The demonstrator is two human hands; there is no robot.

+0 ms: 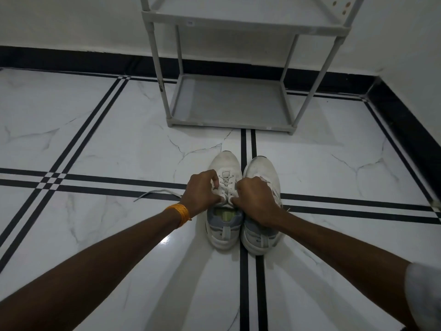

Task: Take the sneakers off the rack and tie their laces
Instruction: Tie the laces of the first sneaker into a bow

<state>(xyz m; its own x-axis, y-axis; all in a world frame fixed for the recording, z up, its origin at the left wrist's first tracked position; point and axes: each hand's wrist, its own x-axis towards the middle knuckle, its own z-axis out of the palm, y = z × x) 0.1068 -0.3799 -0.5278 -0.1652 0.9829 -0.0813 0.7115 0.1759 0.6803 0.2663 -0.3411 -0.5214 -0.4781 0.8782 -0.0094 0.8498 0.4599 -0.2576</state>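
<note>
Two white sneakers stand side by side on the tiled floor, toes pointing away from me. Over the left sneaker (pixel 224 163), both hands grip its laces near the tongue. My left hand (pixel 202 192) pinches the lace on the left side; a loose lace end (pixel 155 193) trails out to the left across the floor. My right hand (pixel 256 201) pinches the lace on the right and covers part of the right sneaker (pixel 261 167). An orange thread band sits on my left wrist. The grey shoe rack (pixel 230 103) stands beyond the shoes with bare shelves.
White marble floor tiles with black double stripes (pixel 95 182) spread all around. A black skirting (pixel 71 59) runs along the white wall behind the rack and down the right side. A glare spot lies on the tile beside the left sneaker's heel.
</note>
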